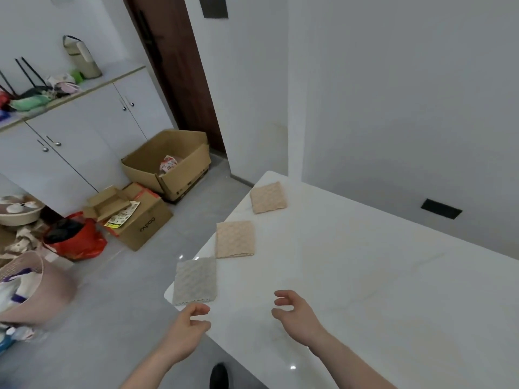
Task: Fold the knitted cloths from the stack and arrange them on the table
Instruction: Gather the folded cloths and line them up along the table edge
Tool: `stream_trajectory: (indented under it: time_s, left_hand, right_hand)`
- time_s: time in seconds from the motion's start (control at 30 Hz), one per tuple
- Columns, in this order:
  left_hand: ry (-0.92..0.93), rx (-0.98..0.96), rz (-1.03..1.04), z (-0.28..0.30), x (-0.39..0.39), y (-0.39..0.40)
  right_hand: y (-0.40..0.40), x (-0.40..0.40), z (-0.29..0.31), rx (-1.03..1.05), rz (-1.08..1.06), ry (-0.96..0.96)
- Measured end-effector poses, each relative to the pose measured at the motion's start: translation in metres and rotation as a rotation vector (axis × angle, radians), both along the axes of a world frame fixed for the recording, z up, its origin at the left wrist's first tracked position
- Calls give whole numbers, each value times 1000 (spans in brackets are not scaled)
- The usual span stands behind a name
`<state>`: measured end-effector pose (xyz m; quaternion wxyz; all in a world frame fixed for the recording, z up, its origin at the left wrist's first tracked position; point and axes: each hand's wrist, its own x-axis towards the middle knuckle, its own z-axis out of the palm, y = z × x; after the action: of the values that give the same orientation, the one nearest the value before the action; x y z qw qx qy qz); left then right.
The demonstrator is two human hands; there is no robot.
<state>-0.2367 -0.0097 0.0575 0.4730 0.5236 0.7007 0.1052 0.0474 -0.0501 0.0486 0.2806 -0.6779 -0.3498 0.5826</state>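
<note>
— Fingers (200, 309) of the left hand (186, 329) hang loosely curled, holding nothing; the right hand (295, 314) is the same.

— And the cloths?

— Folded along the desk (365, 276) edge: grey cloth (195, 280) at eleven o'clock from the left hand, two beige cloths (235, 239) towards one o'clock beyond.

— Risk?

— The grey one sits at the corner; a brushing wrist could probably knock it to the floor.

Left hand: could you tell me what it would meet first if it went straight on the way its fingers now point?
Probably the grey cloth at the table edge. The left hand, loosely curled and holding nothing, points toward its near edge, though its height above the table is unclear.
</note>
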Motion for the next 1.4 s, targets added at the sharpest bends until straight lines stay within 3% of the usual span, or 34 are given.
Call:
stream_trajectory:
  time_s: [0.33,0.57,0.77,1.13,1.4]
  left_hand:
    - [85,-14,-260,-38,-26,147]
    - [277,84,-609,-85,-90,251]
    - [337,-64,-843,-118,-118,286]
    - [198,-125,-792,-114,-124,267]
    - [78,-224,-660,-117,-141,250]
  right_hand:
    - [55,-57,-42,-130,-188,20]
    - [112,-150,-75,-290,-257,31]
    - [121,-207,-93,-449,-350,40]
    - [135,-250,-112,-432,-488,-2]
    - [148,-244,-100,-268,-640,-65]
